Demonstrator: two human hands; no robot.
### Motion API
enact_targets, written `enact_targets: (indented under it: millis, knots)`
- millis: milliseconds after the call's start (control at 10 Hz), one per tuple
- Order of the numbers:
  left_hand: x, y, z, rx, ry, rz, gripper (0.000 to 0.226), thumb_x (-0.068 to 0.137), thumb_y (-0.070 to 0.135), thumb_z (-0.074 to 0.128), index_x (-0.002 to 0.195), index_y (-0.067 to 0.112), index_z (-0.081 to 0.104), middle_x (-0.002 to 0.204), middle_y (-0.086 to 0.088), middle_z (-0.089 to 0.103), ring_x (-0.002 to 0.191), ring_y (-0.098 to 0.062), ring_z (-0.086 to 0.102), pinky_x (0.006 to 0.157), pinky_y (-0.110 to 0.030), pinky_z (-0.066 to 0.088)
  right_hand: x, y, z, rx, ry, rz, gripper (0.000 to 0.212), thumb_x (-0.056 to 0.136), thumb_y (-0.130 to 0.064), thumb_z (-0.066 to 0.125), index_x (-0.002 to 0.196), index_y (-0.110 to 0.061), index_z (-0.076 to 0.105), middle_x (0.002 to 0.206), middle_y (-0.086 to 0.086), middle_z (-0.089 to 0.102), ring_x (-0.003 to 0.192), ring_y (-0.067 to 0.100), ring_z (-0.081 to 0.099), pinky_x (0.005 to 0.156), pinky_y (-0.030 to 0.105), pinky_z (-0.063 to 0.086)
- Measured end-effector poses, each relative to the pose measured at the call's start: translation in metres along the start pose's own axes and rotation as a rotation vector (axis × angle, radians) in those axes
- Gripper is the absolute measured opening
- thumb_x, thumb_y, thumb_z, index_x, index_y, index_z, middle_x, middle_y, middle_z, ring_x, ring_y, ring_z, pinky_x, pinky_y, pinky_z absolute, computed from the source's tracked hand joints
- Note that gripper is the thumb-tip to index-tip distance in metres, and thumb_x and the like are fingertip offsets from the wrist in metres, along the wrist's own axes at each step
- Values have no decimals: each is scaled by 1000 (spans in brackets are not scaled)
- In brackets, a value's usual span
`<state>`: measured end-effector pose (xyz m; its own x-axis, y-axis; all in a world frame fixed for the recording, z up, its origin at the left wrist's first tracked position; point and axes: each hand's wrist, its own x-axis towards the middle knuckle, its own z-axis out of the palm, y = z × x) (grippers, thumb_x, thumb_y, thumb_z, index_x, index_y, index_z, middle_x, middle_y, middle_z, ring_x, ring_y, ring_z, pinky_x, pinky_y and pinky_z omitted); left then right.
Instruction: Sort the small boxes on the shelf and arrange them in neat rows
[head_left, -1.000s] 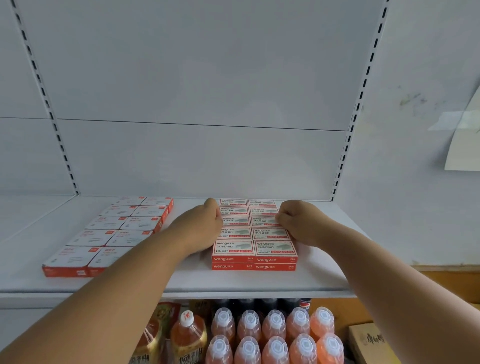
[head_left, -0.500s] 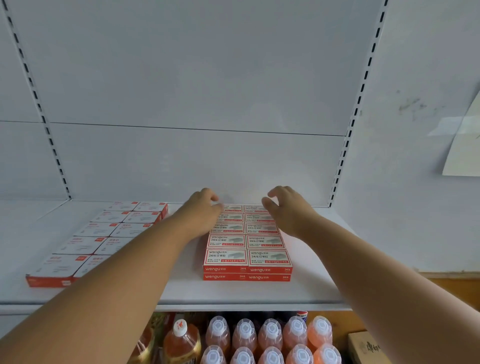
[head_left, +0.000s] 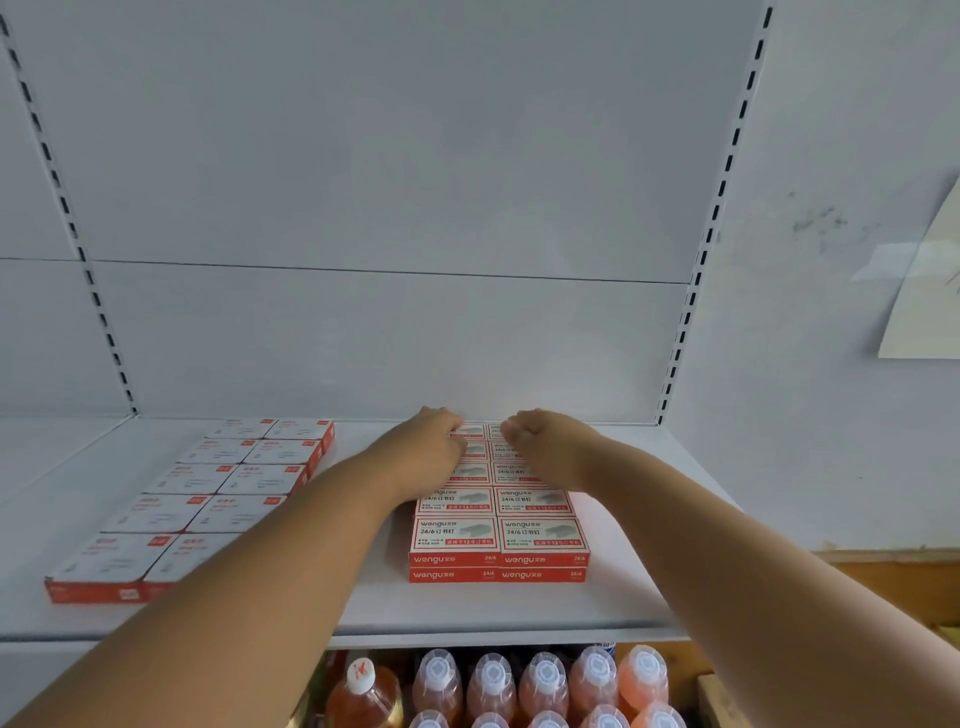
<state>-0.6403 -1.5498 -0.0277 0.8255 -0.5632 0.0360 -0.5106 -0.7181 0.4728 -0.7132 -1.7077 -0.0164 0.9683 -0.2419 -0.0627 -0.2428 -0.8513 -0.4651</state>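
Note:
Small red-and-white staple boxes (head_left: 498, 535) lie in two columns, two layers high, on the white shelf (head_left: 363, 608). My left hand (head_left: 423, 449) rests on the far end of the left column, fingers curled down onto the back boxes. My right hand (head_left: 545, 441) rests on the far end of the right column in the same way. Whether either hand grips a box is hidden by the knuckles. A second block of flat red-and-white boxes (head_left: 208, 499) lies in two columns at the left of the shelf.
The shelf's back panel (head_left: 389, 338) stands right behind the boxes. Slotted uprights (head_left: 680, 332) frame the bay. Below the shelf stand several bottles of orange drink (head_left: 545, 680). A paper sheet (head_left: 924, 291) hangs on the right wall.
Both hands have slid from the sides of the stack's middle to its far end near the back panel, and come closer together. The camera tilted up slightly.

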Motion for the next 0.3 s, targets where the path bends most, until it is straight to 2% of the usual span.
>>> enact_targets:
  millis: [100,200,300]
  knots:
    - [-6,6,-5,54,78,46,54,103,34,40,154,26,24,162,3,23,143,-21,34,112,-35,33,0,-5,-4,-94,89,-40,44,103,-43,28,121,-16,58,130,5,56,116,22,53,101,38,42]
    - [-14,11,-11,75,156,131,47,101,28,43,148,27,38,155,4,37,138,-20,40,112,-39,38,-12,-18,-10,-123,205,-68,46,103,-39,35,143,-16,46,152,1,40,138,21,38,111,34,29]
    - [-30,8,-16,138,234,203,41,99,25,46,139,28,48,144,5,50,126,-19,50,103,-36,45,-23,-31,-7,-134,340,-128,46,102,-38,40,143,-18,45,151,-1,42,139,19,38,112,34,30]
